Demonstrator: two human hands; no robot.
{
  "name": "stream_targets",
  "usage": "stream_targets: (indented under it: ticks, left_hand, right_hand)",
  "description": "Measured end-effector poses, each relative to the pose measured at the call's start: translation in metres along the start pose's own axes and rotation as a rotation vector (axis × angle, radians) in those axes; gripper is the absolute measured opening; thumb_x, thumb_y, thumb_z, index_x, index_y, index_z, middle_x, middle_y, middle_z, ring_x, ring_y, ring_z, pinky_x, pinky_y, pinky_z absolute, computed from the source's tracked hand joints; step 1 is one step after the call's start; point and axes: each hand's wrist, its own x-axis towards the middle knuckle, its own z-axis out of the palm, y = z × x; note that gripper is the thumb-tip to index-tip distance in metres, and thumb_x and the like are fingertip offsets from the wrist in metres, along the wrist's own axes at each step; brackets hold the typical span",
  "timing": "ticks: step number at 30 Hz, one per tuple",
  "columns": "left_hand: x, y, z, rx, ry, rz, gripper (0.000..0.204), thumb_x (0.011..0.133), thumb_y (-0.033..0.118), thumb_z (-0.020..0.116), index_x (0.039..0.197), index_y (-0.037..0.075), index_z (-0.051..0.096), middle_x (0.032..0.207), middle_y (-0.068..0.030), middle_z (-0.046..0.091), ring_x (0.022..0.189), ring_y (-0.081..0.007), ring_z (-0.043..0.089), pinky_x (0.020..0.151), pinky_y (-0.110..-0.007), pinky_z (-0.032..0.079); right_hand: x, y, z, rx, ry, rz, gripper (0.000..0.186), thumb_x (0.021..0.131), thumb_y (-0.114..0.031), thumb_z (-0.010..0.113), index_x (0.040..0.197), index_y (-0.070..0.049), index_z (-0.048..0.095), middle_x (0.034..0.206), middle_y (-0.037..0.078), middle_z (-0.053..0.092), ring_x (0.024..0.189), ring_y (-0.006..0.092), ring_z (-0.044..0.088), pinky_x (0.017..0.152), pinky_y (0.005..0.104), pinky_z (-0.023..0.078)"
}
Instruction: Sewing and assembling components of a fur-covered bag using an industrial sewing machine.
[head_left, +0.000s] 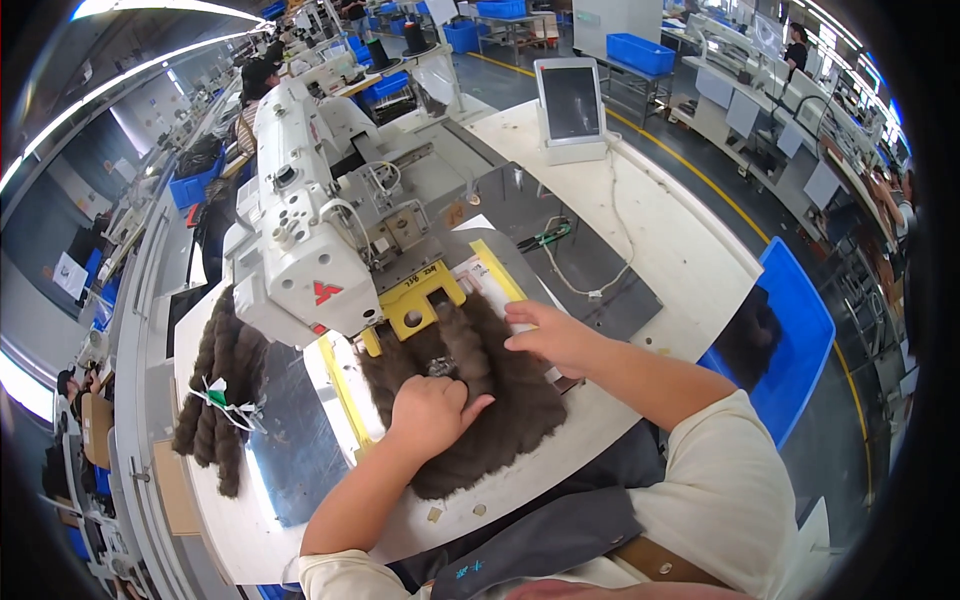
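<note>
A brown fur piece (520, 405) lies spread under the head of a white industrial sewing machine (310, 260), with a yellow clamp plate (415, 305) across its far end. On the fur rests my left hand (430, 412), its fingers curled down and its thumb stuck out. A small shiny silvery thing (438, 367) shows just beyond those knuckles; what the fingers hold, if anything, is hidden. My right hand (555, 338) is at the fur's right edge, fingers apart, beside the yellow-edged frame (497, 268). Nothing shows in its grasp.
Brown fur strips (225, 390) with white ties lie left of the machine. A green-handled tool (545, 236) and a cord (625, 250) lie on the table's far side, below a screen on a stand (572, 105). At the right stands a blue bin (800, 340) holding dark fur.
</note>
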Motion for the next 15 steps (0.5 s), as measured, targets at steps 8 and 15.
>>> stream_targets:
  ticks: [8,15]
  left_hand:
    - [-0.028,0.035,-0.018,-0.15,0.214,0.292,0.048,0.076,0.032,0.088,0.058,0.016,0.045,0.056,-0.0003,0.04,0.05,-0.0202,0.046,0.052,-0.035,0.035]
    - [-0.051,0.036,-0.006,-0.158,0.124,0.355,0.061,0.065,0.049,0.09,0.061,0.017,0.039,0.061,0.0007,0.037,0.053,-0.0189,0.043,0.053,-0.034,0.031]
  right_hand:
    - [-0.019,0.017,0.013,0.441,-0.127,0.179,0.043,0.093,-0.011,0.072,0.134,-0.002,0.062,0.105,0.007,0.067,0.091,0.0131,0.063,0.079,0.0314,0.051]
    - [-0.031,0.018,0.043,-0.155,0.119,-0.311,0.028,0.096,-0.011,0.063,0.121,0.0,0.066,0.111,0.017,0.071,0.106,0.027,0.067,0.093,0.0396,0.052]
